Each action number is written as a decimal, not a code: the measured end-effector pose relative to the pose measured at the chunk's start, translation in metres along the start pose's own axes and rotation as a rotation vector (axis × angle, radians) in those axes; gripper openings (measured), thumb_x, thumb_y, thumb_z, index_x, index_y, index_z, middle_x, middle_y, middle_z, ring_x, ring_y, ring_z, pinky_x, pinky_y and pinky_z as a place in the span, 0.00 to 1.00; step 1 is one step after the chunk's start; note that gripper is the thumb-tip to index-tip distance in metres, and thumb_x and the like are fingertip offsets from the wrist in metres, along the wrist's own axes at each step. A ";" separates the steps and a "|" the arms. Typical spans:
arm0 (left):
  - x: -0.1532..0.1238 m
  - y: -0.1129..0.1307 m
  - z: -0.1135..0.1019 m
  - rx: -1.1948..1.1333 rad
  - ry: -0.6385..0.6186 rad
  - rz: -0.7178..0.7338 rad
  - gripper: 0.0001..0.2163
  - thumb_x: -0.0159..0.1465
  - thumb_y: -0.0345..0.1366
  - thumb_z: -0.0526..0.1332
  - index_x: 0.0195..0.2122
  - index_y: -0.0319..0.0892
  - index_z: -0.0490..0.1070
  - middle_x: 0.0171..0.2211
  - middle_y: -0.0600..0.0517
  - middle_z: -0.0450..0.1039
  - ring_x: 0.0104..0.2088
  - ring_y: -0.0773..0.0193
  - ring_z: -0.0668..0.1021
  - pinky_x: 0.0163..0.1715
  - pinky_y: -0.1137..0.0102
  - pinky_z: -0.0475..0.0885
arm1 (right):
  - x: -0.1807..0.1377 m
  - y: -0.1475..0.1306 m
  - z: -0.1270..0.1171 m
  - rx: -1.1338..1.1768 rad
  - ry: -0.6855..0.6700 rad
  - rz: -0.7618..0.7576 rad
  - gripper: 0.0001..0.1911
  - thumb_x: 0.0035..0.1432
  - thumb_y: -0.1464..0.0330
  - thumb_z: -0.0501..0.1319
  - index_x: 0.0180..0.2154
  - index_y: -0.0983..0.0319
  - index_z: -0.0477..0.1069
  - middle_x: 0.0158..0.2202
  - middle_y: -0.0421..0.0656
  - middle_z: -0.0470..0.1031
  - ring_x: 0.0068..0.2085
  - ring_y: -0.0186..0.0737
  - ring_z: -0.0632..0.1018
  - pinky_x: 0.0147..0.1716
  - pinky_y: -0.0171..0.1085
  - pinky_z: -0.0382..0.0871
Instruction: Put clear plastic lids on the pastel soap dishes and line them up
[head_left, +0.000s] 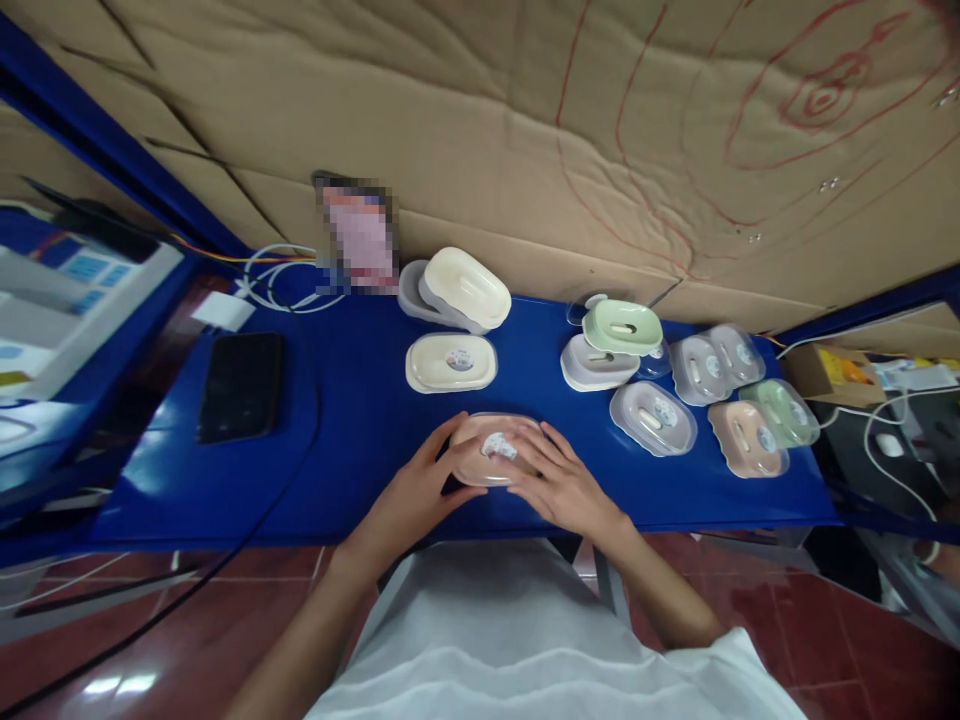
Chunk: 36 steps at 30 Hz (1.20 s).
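A peach oval soap box (469, 462) with a clear lid and a printed label lies at the table's front edge. Around its left end are the fingers and thumb of my left hand (431, 470), gripping it. My right hand (559, 475) grips the other end, its fingers reaching over the lid and partly hiding the label. Just behind the peach box is a cream soap box (431, 362) with a label on top. Farther back, an open cream tray (466, 285) leans on grey trays (412, 285).
On the right stand a green tray (641, 322) stacked on a lilac one (596, 365), a lidded lilac box (649, 425), another peach box (750, 440) and a lidded green box (784, 412). A black device (240, 385), cables and a charger (223, 311) lie left. Cardboard (487, 130) walls the back.
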<state>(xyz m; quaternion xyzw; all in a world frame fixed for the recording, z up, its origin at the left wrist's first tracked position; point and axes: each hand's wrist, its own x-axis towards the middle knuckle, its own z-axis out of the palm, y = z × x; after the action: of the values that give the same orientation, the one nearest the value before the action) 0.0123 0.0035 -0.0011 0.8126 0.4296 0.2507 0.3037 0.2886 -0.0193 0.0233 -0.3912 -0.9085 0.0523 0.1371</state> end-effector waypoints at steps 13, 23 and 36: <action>0.007 -0.002 -0.003 -0.076 -0.059 -0.036 0.38 0.65 0.30 0.72 0.74 0.55 0.59 0.71 0.43 0.62 0.70 0.49 0.73 0.68 0.54 0.74 | 0.007 -0.008 0.000 0.024 -0.064 -0.107 0.29 0.72 0.72 0.57 0.70 0.48 0.68 0.74 0.40 0.66 0.78 0.50 0.59 0.76 0.66 0.48; 0.012 -0.004 -0.004 -0.050 -0.079 -0.006 0.39 0.64 0.31 0.73 0.73 0.56 0.60 0.70 0.43 0.64 0.69 0.48 0.73 0.68 0.53 0.74 | 0.002 -0.001 0.006 -0.151 -0.004 -0.234 0.32 0.73 0.75 0.57 0.74 0.51 0.62 0.75 0.40 0.64 0.78 0.48 0.60 0.77 0.64 0.49; 0.029 -0.006 -0.009 0.025 -0.178 0.075 0.43 0.64 0.40 0.76 0.77 0.59 0.57 0.75 0.43 0.58 0.74 0.44 0.67 0.71 0.50 0.69 | 0.005 0.016 0.012 -0.116 0.103 -0.068 0.32 0.71 0.53 0.66 0.70 0.56 0.69 0.75 0.48 0.64 0.78 0.62 0.57 0.73 0.64 0.63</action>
<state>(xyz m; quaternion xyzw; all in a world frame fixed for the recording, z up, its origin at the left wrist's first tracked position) 0.0178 0.0333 0.0056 0.8508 0.3734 0.1834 0.3210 0.2929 -0.0052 0.0097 -0.3694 -0.9146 -0.0254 0.1624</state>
